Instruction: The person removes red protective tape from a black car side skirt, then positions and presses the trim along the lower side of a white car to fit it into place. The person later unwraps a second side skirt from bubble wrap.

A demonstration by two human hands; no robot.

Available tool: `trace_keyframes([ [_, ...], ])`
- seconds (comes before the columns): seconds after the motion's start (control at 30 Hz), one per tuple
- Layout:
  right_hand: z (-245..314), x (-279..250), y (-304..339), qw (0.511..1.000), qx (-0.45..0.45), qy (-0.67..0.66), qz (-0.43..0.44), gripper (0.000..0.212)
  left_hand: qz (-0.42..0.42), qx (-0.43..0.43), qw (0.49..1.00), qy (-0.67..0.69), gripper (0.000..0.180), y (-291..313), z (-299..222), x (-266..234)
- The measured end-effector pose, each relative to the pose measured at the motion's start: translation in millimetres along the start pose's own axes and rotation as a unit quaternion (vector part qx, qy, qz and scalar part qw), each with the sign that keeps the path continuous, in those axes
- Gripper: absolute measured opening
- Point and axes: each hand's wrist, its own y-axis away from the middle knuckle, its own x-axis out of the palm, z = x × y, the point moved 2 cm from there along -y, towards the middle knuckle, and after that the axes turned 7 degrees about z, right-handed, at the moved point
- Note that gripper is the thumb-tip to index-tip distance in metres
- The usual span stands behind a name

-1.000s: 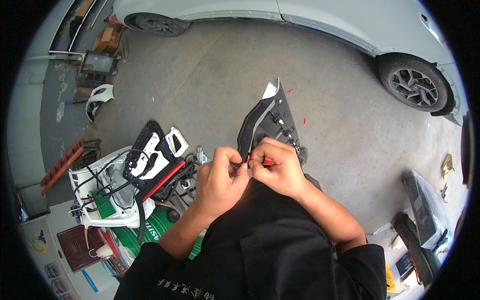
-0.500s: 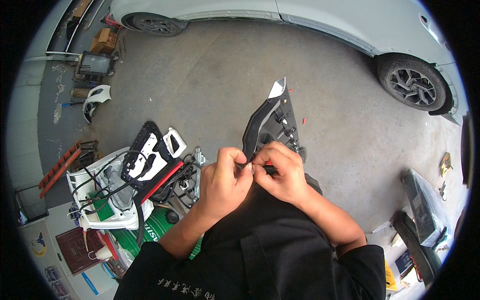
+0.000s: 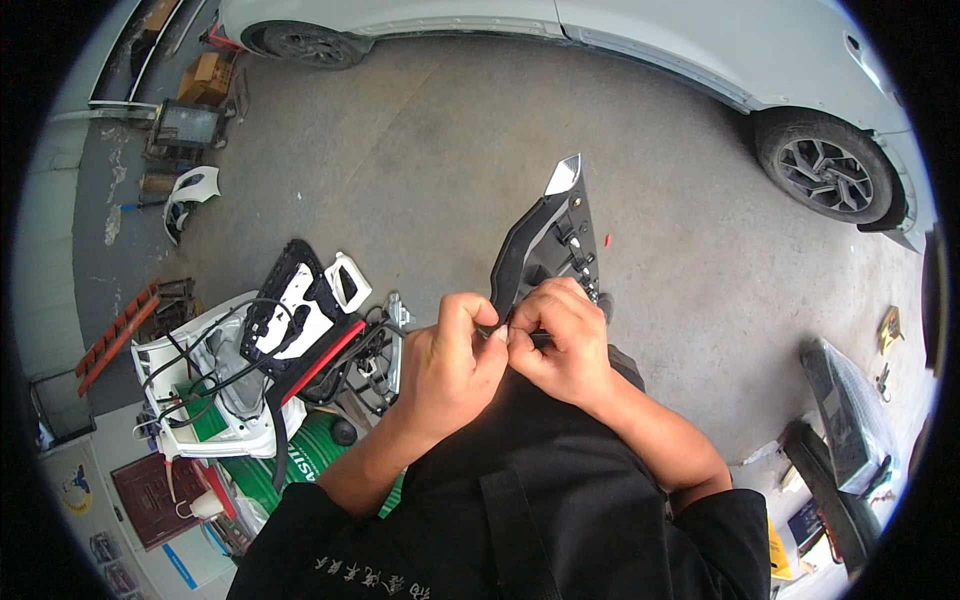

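Note:
A long black car part [image 3: 518, 243] stretches away from my body, with a dark edge strip along its left side. Its far end has a shiny pale tip, and its inner face carries several small fittings. The near end is covered by my hands. My left hand [image 3: 458, 365] is closed, thumb and forefinger pinched at the near end of the edge strip. Against it, my right hand [image 3: 562, 338] is also closed, its thumb and forefinger meeting the left fingertips. Whatever small piece lies between the fingertips is hidden.
Removed car parts [image 3: 290, 330], with a white shell, black cables and a red strip, are piled at left by a green drum [image 3: 310, 450]. A pale car [image 3: 650, 40] stands ahead. A wrapped panel [image 3: 845, 415] lies at right. A red bit [image 3: 607, 240] lies on the floor.
The black part's tip has shifted slightly right. A small red patch beside my right fingers no longer shows. Both hands stay pinched together in nearly the same place.

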Motion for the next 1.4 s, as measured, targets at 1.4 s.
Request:
trace_keyframes([
  [1.4, -0.1, -0.2, 10.8, 0.993, 0.087, -0.075, -0.005, 0.016, -0.025, 0.029, 0.999, -0.023, 0.031, 2.9, -3.8, 4.0],
])
